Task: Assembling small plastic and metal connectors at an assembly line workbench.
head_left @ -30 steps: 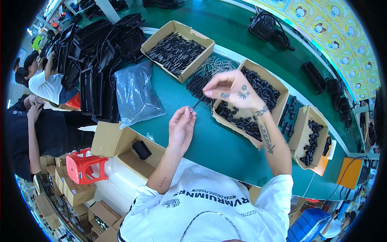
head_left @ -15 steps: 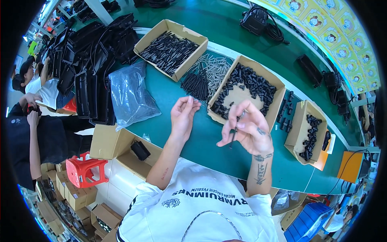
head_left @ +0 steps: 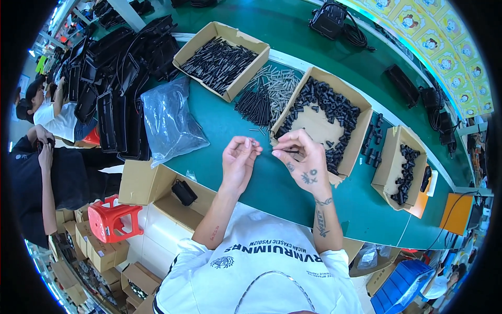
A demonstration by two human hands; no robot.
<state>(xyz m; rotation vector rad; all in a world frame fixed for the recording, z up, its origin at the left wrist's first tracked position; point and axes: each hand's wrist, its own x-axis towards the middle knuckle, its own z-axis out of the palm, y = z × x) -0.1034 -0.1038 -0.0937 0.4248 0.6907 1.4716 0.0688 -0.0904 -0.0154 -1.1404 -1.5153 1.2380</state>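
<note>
My left hand [head_left: 239,163] is raised over the green tabletop, its thumb and fingers pinched on a small silvery metal piece [head_left: 254,143]. Facing it, my right hand [head_left: 306,161] pinches a thin black rod [head_left: 292,152], which points toward the left hand; a short gap separates the two. Just beyond the hands lie a heap of thin black rods [head_left: 254,106] and a heap of silvery metal pins [head_left: 282,86]. A cardboard box of black plastic fittings [head_left: 334,104] stands close behind my right hand.
Farther back is a cardboard box of dark rods [head_left: 217,63]. A grey plastic bag [head_left: 170,123] and stacked black housings [head_left: 112,94] are at the left. A smaller box of black fittings [head_left: 410,172] stands at the right. A person [head_left: 57,183] and a red stool [head_left: 116,219] are left of the table.
My right hand has moved left and turned, bringing the rod from hanging downward to pointing sideways at the left hand. The left hand has stayed nearly in place.
</note>
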